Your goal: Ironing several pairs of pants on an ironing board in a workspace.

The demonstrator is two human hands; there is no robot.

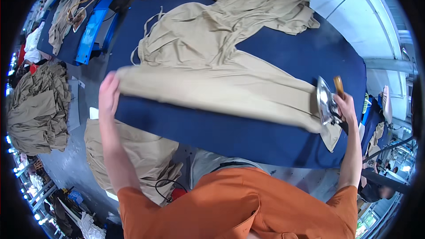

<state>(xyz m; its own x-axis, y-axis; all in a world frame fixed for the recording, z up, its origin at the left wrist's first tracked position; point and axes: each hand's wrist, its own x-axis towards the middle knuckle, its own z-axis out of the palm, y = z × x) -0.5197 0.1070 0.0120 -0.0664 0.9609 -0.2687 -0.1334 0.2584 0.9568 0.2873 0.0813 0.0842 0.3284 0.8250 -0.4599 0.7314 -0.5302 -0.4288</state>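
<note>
Beige drawstring trousers [206, 86] lie across a dark blue padded ironing table [212, 132]. My left hand [109, 89] grips the waist end of the near leg, and that stretch of cloth is blurred and looks raised off the table. In my right hand [346, 108] is a steam iron [325, 101] with a shiny metal soleplate and a wooden handle. The iron is tipped up on its side at the hem end of the leg, its soleplate facing left. Cloth hides part of the contact there. The drawstring [146, 30] trails loose at the waistband.
More beige garments [265, 0] are heaped at the table's far side. Folded beige cloth [132, 146] is stacked below the near left edge. Across the aisle stand a large garment pile [40, 109] and another ironing table [63, 43]. A person [375, 186] is at lower right.
</note>
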